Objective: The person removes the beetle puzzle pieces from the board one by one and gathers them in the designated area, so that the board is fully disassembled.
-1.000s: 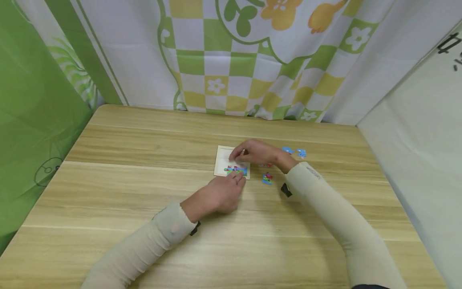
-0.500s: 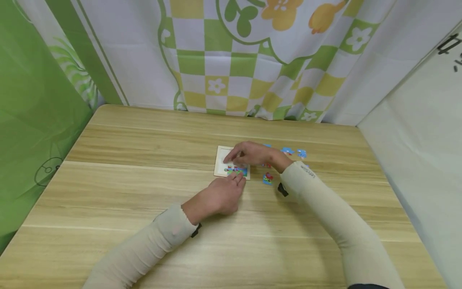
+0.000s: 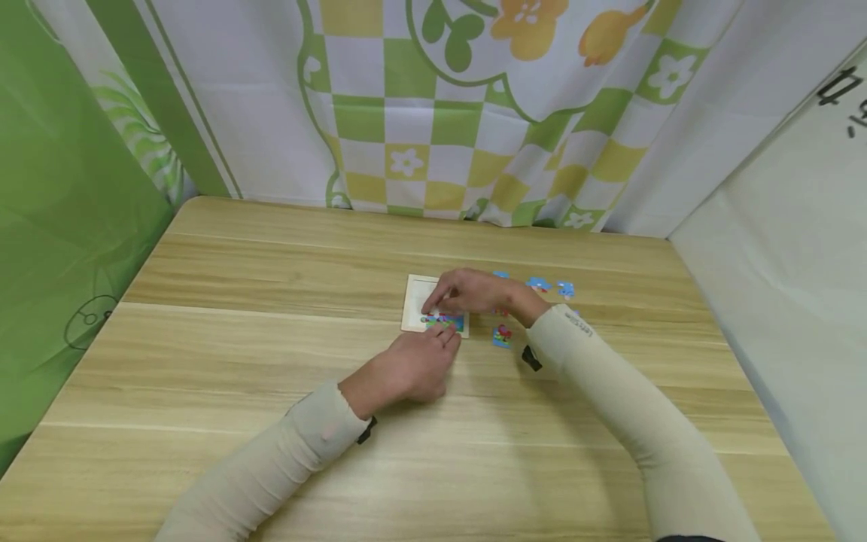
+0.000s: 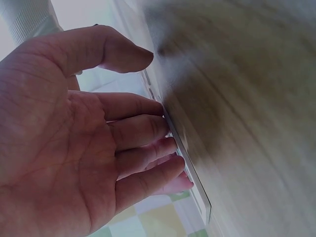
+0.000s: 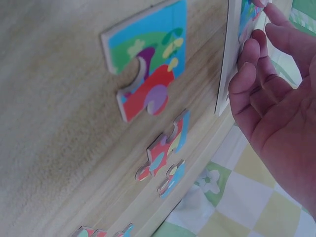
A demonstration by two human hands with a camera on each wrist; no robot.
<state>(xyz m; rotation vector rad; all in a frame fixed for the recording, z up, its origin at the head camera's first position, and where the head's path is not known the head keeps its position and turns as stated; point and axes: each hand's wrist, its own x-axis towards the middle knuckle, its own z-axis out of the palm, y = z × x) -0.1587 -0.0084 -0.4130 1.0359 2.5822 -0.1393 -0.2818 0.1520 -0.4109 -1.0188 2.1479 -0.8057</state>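
A shallow light wooden puzzle tray lies on the table, with joined colourful jigsaw pieces along its near right side. My left hand rests at the tray's near edge. In the left wrist view its fingers are extended against that edge, palm bare and thumb apart. Over the tray is my right hand, index finger and thumb reaching down to the jigsaw pieces. In the right wrist view the right hand's other fingers are bent; its fingertips are partly cut off, so whether they pinch a piece is unclear.
Several loose jigsaw pieces lie right of the tray, including a near one and blue ones farther back. A checked curtain hangs behind the wooden table. Light sleeves cover both forearms.
My right hand has lowered slightly, its fingertips shifting left and nearer to the joined jigsaw pieces. A blue loose piece behind it has come into view. My left hand has stayed put.
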